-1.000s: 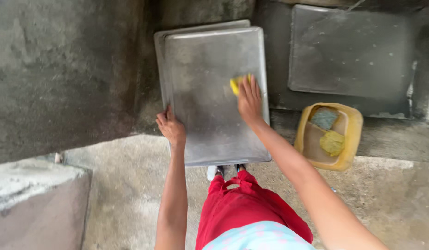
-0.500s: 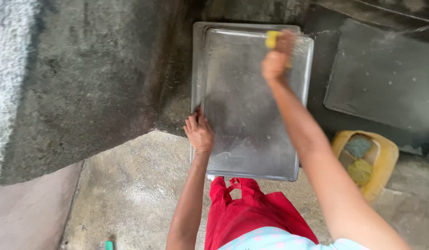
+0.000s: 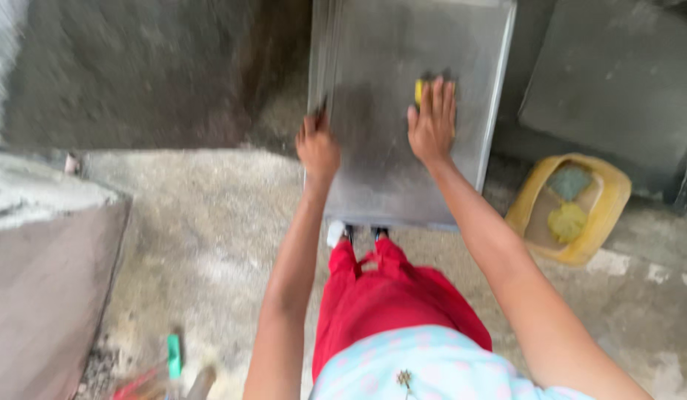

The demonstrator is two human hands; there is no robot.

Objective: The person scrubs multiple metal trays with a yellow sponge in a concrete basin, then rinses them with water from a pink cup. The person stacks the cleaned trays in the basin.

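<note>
A large grey metal baking tray (image 3: 388,178) leans upright against a dark wall in front of me, with a second tray edge showing behind it on its left. My left hand (image 3: 317,148) grips the tray's left edge. My right hand (image 3: 432,122) presses flat on the tray's face with a yellow sponge (image 3: 419,90) under its fingers. The picture is blurred.
A yellow tub (image 3: 569,209) holding a grey-green scouring pad and a yellow pad sits on the concrete floor to the right. Another dark tray (image 3: 610,89) leans behind it. A concrete block (image 3: 47,259) stands at left. Small coloured objects (image 3: 173,355) lie at bottom left.
My right hand with the sponge has slid down from the tray's top right corner to its middle. The view has shifted, and my left hand stays on the left edge.
</note>
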